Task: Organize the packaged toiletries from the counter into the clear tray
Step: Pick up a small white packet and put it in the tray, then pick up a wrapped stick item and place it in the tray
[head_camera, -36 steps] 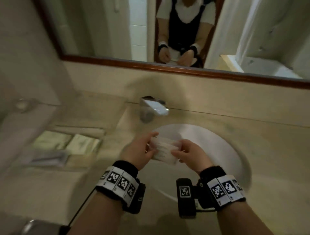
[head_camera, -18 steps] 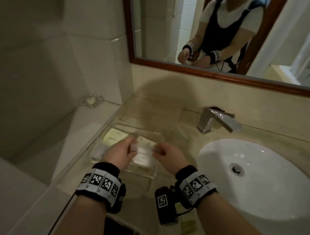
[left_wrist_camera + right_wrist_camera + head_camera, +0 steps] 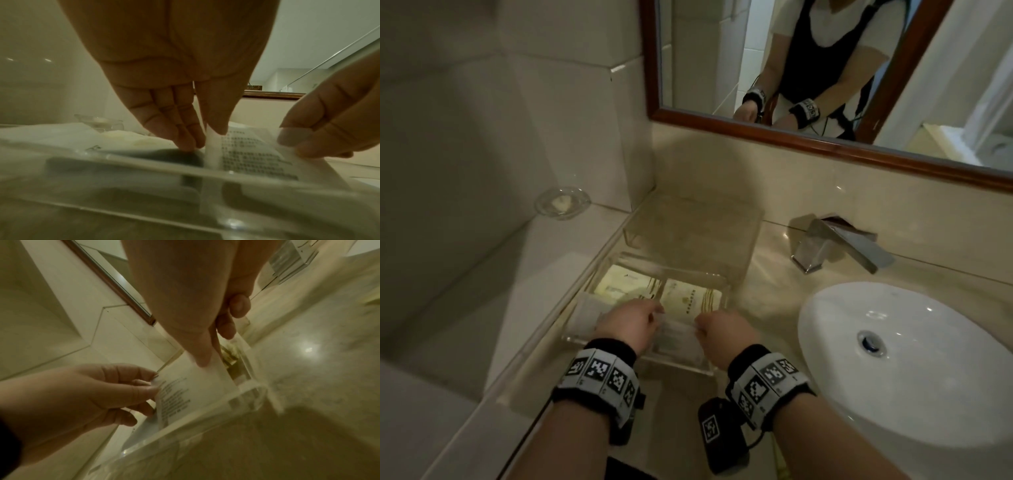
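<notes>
A clear tray (image 3: pixel 725 295) sits on the counter left of the sink. Two yellowish packets (image 3: pixel 626 284) (image 3: pixel 690 299) lie flat at its back and a white packet (image 3: pixel 585 313) at its left. Both hands hold one white packet with printed text (image 3: pixel 678 335) low over the tray's front part. My left hand (image 3: pixel 658 316) pinches its left edge, seen in the left wrist view as thumb against fingers (image 3: pixel 185 142). My right hand (image 3: pixel 698 326) pinches its right edge between thumb and fingers. The packet (image 3: pixel 195 386) leans just behind the tray's front wall (image 3: pixel 242 396).
A white sink basin (image 3: pixel 893 359) lies to the right with a chrome faucet (image 3: pixel 835 246) behind it. A clear acrylic stand (image 3: pixel 688 226) is behind the tray. A glass soap dish (image 3: pixel 561 202) sits on the left ledge. The mirror (image 3: pixel 825 85) hangs above.
Both hands have carried the white packet from over the sink leftward to the tray and lowered it into the tray's front part.
</notes>
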Tool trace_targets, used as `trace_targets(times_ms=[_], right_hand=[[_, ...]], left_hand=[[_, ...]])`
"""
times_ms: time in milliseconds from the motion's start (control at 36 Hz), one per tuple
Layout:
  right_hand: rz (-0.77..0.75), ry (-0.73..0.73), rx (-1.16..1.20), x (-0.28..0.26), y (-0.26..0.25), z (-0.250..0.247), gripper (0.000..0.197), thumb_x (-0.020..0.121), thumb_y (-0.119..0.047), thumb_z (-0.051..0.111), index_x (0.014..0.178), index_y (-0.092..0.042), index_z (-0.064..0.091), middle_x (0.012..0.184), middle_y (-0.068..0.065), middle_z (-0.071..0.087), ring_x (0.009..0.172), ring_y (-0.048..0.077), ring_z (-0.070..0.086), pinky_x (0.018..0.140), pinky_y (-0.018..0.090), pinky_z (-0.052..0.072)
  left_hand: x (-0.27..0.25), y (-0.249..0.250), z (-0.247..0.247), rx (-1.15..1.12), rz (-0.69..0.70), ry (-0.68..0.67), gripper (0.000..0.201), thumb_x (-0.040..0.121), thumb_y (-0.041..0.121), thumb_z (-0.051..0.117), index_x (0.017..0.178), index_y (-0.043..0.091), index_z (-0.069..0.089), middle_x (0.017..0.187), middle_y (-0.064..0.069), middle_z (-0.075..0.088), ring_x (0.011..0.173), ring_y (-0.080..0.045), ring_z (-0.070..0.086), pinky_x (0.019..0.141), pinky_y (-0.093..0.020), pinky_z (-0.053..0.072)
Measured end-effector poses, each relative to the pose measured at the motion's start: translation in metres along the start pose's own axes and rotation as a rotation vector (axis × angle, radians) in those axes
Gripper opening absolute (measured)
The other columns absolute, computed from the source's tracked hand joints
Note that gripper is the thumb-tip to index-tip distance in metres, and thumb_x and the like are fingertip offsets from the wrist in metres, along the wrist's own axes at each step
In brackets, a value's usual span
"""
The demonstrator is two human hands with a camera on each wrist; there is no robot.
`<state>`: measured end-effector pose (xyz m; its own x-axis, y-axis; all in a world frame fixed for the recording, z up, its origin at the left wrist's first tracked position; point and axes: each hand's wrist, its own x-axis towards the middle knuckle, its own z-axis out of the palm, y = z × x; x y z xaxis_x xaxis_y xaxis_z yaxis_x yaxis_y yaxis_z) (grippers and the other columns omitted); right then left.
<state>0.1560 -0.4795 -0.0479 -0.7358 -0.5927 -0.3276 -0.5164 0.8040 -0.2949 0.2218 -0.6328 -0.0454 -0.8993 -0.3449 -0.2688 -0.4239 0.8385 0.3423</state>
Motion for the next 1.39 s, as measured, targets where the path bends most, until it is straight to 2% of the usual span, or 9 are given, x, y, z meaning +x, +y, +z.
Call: trace_targets(times_ms=[167,306,417,583,778,944,1111,1194,1389], right_hand=[[-0.019,-0.001,0.01,-0.004,0.006,0.003,0.035,0.097,-0.031,0.041,0.129,-0.021,0.052,0.127,0.005,0.055,0.12,0.025,0.048,0.098,0.036,0.043],[0.021,0.043,0.075,-0.006,0.01,0.0,0.031,0.097,-0.029,0.042,0.125,-0.021,0.052,0.123,0.004,0.057,0.114,0.025,0.053,0.092,0.035,0.046],[0.002,0.136,0.119,-0.004,0.014,0.001,0.032,0.095,-0.023,0.046,0.126,-0.023,0.051,0.126,0.001,0.054,0.117,0.022,0.05,0.095,0.033,0.044],[-0.036,0.187,0.088,-0.005,0.017,0.005,0.038,0.088,-0.018,0.057,0.125,-0.024,0.052,0.127,-0.001,0.045,0.118,0.02,0.047,0.1,0.031,0.044],[-0.05,0.195,0.119,-0.01,0.02,0.007,0.041,0.088,-0.018,0.057,0.128,-0.023,0.047,0.129,0.0,0.044,0.119,0.02,0.047,0.1,0.029,0.042],[-0.014,0.257,0.225,-0.017,0.029,0.001,0.042,0.091,-0.022,0.055,0.132,-0.023,0.046,0.134,-0.002,0.042,0.118,0.019,0.051,0.097,0.028,0.044],[0.087,0.328,0.305,-0.032,0.058,-0.01,0.042,0.091,-0.023,0.056,0.131,-0.022,0.047,0.133,0.001,0.041,0.111,0.023,0.055,0.094,0.03,0.044],[0.123,0.363,0.336,-0.045,0.082,-0.016,0.04,0.09,-0.022,0.056,0.129,-0.019,0.049,0.129,0.004,0.044,0.104,0.025,0.058,0.093,0.03,0.045],[0.14,0.261,0.309,-0.077,0.134,-0.026,0.03,0.09,-0.019,0.056,0.119,-0.018,0.059,0.119,0.005,0.057,0.101,0.022,0.059,0.09,0.028,0.045]], left_hand=[[0.006,0.003,0.001,0.006,-0.01,-0.008,0.033,0.093,0.03,0.048,0.125,0.026,0.054,0.126,-0.001,0.052,0.112,-0.02,0.055,0.099,-0.033,0.045],[0.007,0.008,0.004,-0.024,0.02,-0.007,0.04,0.091,0.023,0.053,0.13,0.027,0.048,0.135,0.002,0.043,0.113,-0.019,0.056,0.098,-0.032,0.046],[0.006,0.011,0.006,0.004,0.059,-0.022,0.035,0.09,0.02,0.053,0.123,0.028,0.054,0.131,0.002,0.046,0.111,-0.018,0.056,0.098,-0.031,0.046],[0.008,0.015,0.008,0.062,0.082,-0.056,0.043,0.086,0.014,0.057,0.127,0.024,0.05,0.132,0.001,0.045,0.119,-0.019,0.051,0.103,-0.033,0.043],[0.011,0.025,0.013,0.069,0.057,-0.088,0.046,0.085,0.019,0.061,0.128,0.022,0.045,0.133,-0.001,0.043,0.118,-0.021,0.052,0.102,-0.033,0.044],[0.01,0.029,0.01,0.03,0.07,-0.068,0.056,0.087,0.019,0.059,0.138,0.023,0.037,0.143,0.001,0.029,0.124,-0.019,0.048,0.104,-0.032,0.043],[0.002,0.067,0.007,0.011,0.171,0.001,0.045,0.091,0.026,0.056,0.134,0.024,0.045,0.142,0.003,0.036,0.109,-0.019,0.057,0.096,-0.029,0.043],[-0.002,0.091,0.012,0.005,0.237,0.003,0.041,0.091,0.026,0.056,0.131,0.025,0.048,0.14,0.003,0.04,0.113,-0.019,0.056,0.097,-0.03,0.043],[-0.021,0.131,0.038,-0.007,0.247,-0.076,0.028,0.093,0.029,0.053,0.12,0.024,0.058,0.115,0.005,0.063,0.101,-0.015,0.06,0.086,-0.026,0.045]])
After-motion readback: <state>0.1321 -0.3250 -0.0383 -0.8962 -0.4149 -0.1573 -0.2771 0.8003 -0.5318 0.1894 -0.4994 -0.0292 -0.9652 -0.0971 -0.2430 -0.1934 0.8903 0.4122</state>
